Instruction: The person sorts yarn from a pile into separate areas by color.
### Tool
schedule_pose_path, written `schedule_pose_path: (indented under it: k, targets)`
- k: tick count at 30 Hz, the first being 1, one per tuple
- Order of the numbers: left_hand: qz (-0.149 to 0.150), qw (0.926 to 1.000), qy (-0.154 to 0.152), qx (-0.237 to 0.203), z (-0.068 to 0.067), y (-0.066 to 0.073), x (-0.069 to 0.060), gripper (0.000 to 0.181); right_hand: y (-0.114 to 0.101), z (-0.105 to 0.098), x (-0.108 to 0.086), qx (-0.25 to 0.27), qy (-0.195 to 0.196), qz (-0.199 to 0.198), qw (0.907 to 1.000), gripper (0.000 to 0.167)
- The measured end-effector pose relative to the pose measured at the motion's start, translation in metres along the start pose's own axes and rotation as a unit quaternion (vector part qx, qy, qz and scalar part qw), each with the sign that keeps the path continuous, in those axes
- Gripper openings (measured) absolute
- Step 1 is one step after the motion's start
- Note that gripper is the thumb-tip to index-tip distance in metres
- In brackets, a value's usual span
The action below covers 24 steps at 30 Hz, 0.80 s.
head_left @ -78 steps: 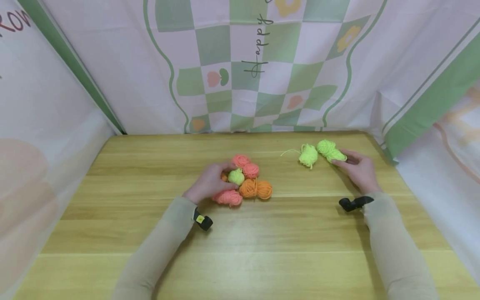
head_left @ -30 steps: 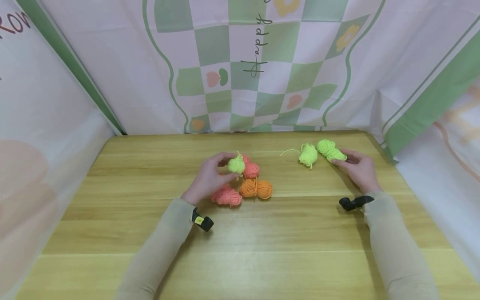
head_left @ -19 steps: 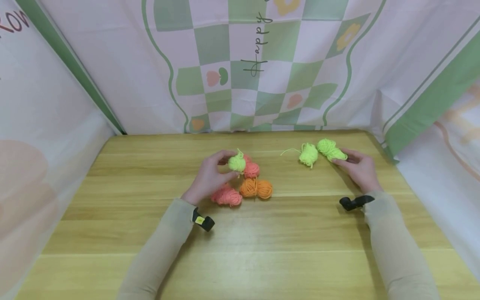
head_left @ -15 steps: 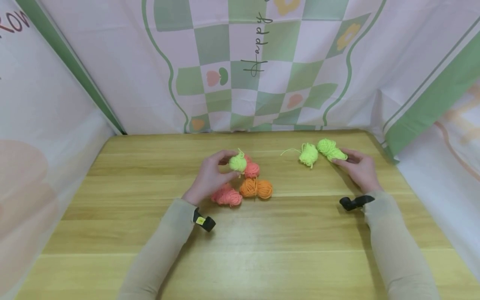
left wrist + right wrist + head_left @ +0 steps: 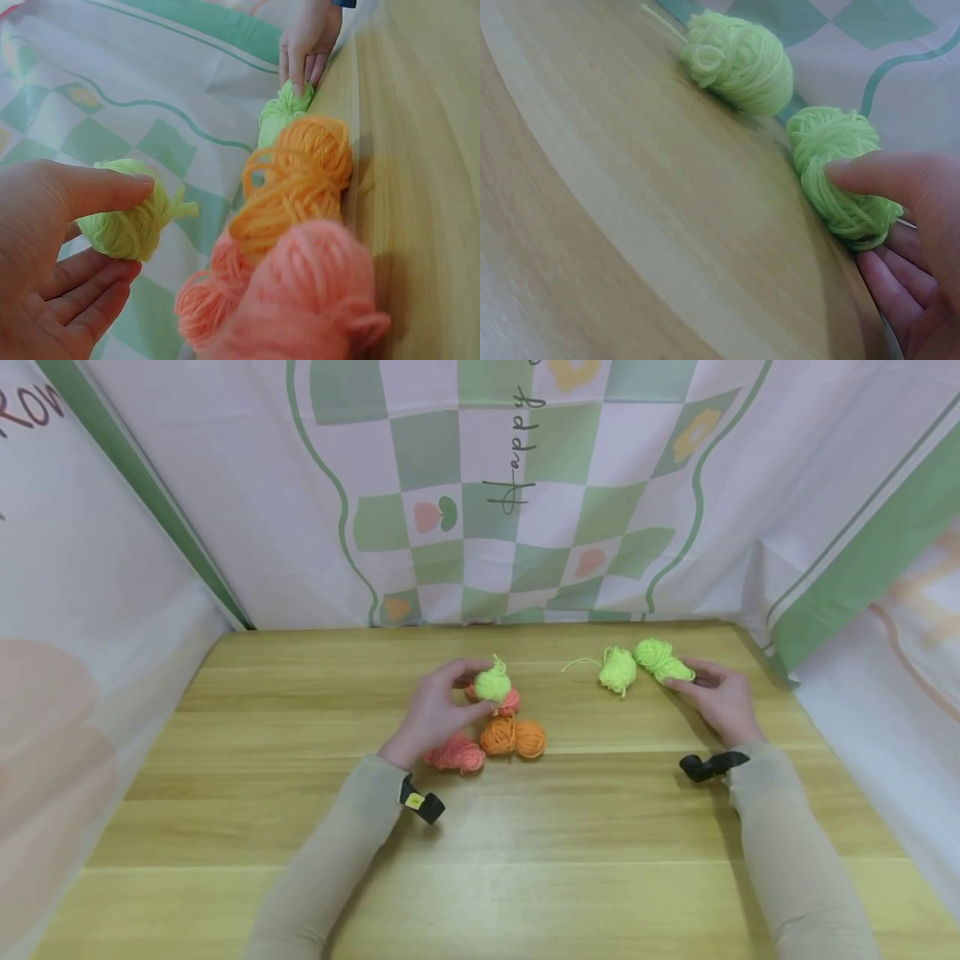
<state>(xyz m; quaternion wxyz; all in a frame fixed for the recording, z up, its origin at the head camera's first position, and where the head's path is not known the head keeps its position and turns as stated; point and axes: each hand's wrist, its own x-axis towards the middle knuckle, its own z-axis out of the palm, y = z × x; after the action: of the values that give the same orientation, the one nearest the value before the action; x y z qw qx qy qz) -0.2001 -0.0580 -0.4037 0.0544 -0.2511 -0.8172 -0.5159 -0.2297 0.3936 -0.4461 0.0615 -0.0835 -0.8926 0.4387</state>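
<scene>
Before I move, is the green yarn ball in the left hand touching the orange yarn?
Apart. The left wrist view shows patterned cloth through the gap between the green yarn ball, held by the left hand, and the orange yarn.

Your place is curtained off, booth-like; home or workplace, can't tell. Wood-grain table (image 5: 555,860) fills lower frame. Behind it, upper centre: checkered cloth (image 5: 426,452), printed flowers (image 5: 696,435), sideways "Happy" lettering (image 5: 513,452). Pale side cloths (image 5: 90,552), green bands (image 5: 862,572), enclose you left and right.
</scene>
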Motion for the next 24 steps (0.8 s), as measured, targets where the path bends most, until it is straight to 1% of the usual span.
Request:
schedule_pose_path:
  k: [4, 8, 10, 16, 20, 24]
  targets:
    - [-0.003, 0.9999, -0.009, -0.009, 0.008, 0.004, 0.003, 0.053, 0.000, 0.000, -0.001, 0.002, -0.001, 0.002, 1.0000, 0.078]
    - [0.006, 0.9998, -0.015, -0.015, 0.015, 0.008, 0.006, 0.051, 0.000, 0.000, -0.001, -0.001, -0.002, 0.005, 1.0000, 0.078]
    - [0.009, 0.9995, -0.018, -0.025, 0.018, 0.010, 0.008, 0.051, 0.000, 0.000, -0.001, -0.004, -0.002, 0.005, 1.0000, 0.079]
    - [0.004, 0.9988, -0.027, -0.040, 0.030, 0.018, 0.012, 0.051, 0.000, 0.000, -0.001, -0.011, 0.001, -0.001, 0.9999, 0.077]
    - [0.014, 0.9989, -0.030, -0.035, 0.038, 0.020, 0.016, 0.053, 0.000, -0.001, -0.001, -0.011, 0.003, -0.004, 0.9999, 0.077]
    - [0.020, 0.9983, -0.030, -0.047, 0.047, 0.022, 0.020, 0.052, 0.000, 0.000, -0.001, -0.013, 0.001, -0.004, 0.9999, 0.077]
